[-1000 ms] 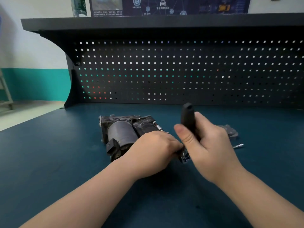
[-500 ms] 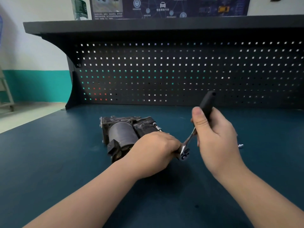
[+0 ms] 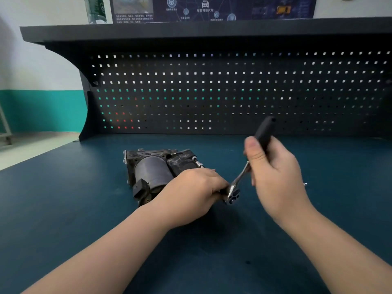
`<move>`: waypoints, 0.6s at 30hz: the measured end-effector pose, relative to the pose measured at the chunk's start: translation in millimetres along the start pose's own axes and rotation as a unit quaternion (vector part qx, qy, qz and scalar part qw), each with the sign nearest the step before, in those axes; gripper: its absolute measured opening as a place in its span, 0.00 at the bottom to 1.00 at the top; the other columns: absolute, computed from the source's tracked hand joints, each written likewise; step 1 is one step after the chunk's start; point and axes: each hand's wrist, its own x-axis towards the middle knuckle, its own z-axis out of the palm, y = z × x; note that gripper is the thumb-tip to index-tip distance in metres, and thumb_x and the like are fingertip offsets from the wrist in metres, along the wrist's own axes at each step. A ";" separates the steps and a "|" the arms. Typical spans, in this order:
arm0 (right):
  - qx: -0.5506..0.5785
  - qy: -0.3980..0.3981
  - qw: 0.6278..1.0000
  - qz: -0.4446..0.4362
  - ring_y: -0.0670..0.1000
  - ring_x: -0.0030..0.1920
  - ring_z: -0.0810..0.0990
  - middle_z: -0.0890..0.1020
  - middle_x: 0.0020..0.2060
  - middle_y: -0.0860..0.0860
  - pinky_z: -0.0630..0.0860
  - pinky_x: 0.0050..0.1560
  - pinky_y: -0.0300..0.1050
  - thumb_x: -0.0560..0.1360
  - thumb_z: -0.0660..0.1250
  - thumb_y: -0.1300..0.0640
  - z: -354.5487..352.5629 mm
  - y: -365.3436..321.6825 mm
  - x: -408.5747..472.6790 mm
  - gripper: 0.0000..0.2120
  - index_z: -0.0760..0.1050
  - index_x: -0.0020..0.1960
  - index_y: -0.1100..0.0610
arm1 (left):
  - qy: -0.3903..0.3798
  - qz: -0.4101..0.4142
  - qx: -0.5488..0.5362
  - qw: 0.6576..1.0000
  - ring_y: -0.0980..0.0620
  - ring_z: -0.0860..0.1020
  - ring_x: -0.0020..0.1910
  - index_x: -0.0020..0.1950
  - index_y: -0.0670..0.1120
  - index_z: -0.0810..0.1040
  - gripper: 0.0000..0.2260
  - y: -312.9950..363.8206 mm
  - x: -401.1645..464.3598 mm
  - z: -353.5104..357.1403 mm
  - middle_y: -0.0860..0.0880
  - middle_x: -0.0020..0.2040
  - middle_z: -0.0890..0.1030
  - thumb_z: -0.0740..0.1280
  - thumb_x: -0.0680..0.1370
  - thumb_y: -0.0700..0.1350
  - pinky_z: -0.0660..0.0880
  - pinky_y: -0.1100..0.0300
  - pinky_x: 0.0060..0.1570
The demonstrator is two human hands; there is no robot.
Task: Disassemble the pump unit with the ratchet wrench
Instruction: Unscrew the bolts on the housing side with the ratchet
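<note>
Black wrench (image 3: 250, 166) grip in right hand (image 3: 275, 177); left hand (image 3: 191, 194) curled on pump unit (image 3: 157, 172), socket end hidden.

our left hand (image 3: 191, 194): bare, no glove | our right hand (image 3: 275, 177): bare | our forearms: bare, unsleeved

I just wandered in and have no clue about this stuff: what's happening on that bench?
A person is taking apart a pump unit on a blue workbench. Their left hand grips its near end, while their right hand holds a ratchet wrench by the black handle, its head against that end.
</note>
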 end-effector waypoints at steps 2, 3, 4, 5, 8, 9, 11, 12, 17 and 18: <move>-0.069 -0.006 0.996 -0.053 0.43 0.25 0.69 0.72 0.22 0.41 0.64 0.29 0.34 0.77 0.57 0.38 3.4 -0.7 -5.1 0.16 0.65 0.35 0.46 | 0.015 -0.011 -0.001 1.000 0.46 0.81 0.44 0.47 0.41 0.83 0.06 1.5 -0.7 1.6 0.46 0.43 0.84 0.70 0.71 0.35 0.78 0.53 0.48; -0.051 0.015 0.998 -0.025 0.43 0.25 0.69 0.71 0.22 0.43 0.65 0.30 0.36 0.77 0.57 0.38 5.9 0.2 -5.9 0.17 0.66 0.35 0.47 | 0.019 -0.020 -0.005 1.000 0.46 0.81 0.45 0.47 0.41 0.83 0.07 2.0 -0.9 2.5 0.46 0.43 0.84 0.69 0.71 0.35 0.77 0.54 0.47; -0.003 0.046 0.998 0.041 0.43 0.24 0.68 0.71 0.22 0.44 0.67 0.30 0.40 0.78 0.57 0.38 7.5 1.7 -4.3 0.17 0.68 0.36 0.48 | 0.020 -0.031 -0.010 0.999 0.46 0.81 0.46 0.48 0.42 0.83 0.08 2.1 -0.7 3.3 0.46 0.44 0.84 0.69 0.71 0.34 0.77 0.54 0.48; 0.069 0.083 0.985 0.138 0.45 0.22 0.67 0.70 0.22 0.45 0.66 0.27 0.41 0.79 0.58 0.40 6.8 5.5 -0.4 0.18 0.69 0.37 0.50 | 0.023 -0.041 -0.017 0.999 0.46 0.80 0.47 0.48 0.42 0.83 0.09 2.1 -0.3 3.9 0.47 0.45 0.84 0.68 0.71 0.34 0.76 0.54 0.50; 0.287 0.140 0.834 0.449 0.45 0.16 0.58 0.65 0.20 0.49 0.56 0.18 0.32 0.82 0.56 0.46 -0.8 17.3 5.5 0.19 0.66 0.37 0.57 | 0.032 -0.062 -0.031 0.997 0.47 0.79 0.49 0.51 0.43 0.83 0.10 3.1 1.9 5.5 0.46 0.47 0.84 0.67 0.73 0.36 0.74 0.53 0.53; 0.317 0.139 0.798 0.493 0.44 0.16 0.57 0.65 0.21 0.49 0.55 0.18 0.31 0.82 0.56 0.48 -1.9 21.0 3.6 0.19 0.66 0.36 0.57 | 0.022 -0.065 -0.027 0.997 0.46 0.79 0.51 0.53 0.43 0.82 0.10 3.0 2.3 6.1 0.46 0.48 0.83 0.66 0.73 0.36 0.73 0.53 0.54; 0.330 0.133 0.793 0.495 0.44 0.15 0.56 0.64 0.20 0.49 0.54 0.19 0.30 0.82 0.56 0.48 0.1 24.0 1.0 0.18 0.66 0.37 0.57 | -0.001 -0.063 -0.017 0.998 0.46 0.78 0.52 0.54 0.43 0.82 0.11 1.5 2.1 7.3 0.46 0.49 0.83 0.65 0.74 0.35 0.72 0.52 0.54; 0.320 0.132 0.810 0.473 0.45 0.15 0.56 0.64 0.18 0.48 0.54 0.19 0.31 0.82 0.56 0.46 1.8 24.3 0.9 0.19 0.66 0.37 0.56 | -0.007 -0.066 -0.016 0.998 0.47 0.78 0.52 0.54 0.43 0.81 0.11 0.4 1.8 7.5 0.46 0.48 0.83 0.65 0.73 0.35 0.72 0.52 0.54; 0.212 0.103 0.922 0.306 0.45 0.16 0.60 0.66 0.16 0.47 0.57 0.17 0.36 0.80 0.60 0.46 4.0 18.1 8.7 0.17 0.68 0.39 0.57 | -0.023 -0.066 0.076 0.995 0.49 0.75 0.58 0.63 0.50 0.76 0.16 0.8 2.6 14.4 0.52 0.55 0.81 0.64 0.75 0.41 0.68 0.50 0.62; 0.187 0.098 0.934 0.288 0.44 0.16 0.61 0.66 0.16 0.47 0.58 0.17 0.37 0.79 0.61 0.47 4.2 17.8 8.8 0.16 0.69 0.39 0.58 | -0.033 -0.068 0.124 0.989 0.49 0.73 0.62 0.68 0.52 0.72 0.19 0.7 2.7 17.5 0.54 0.60 0.79 0.64 0.77 0.44 0.65 0.48 0.66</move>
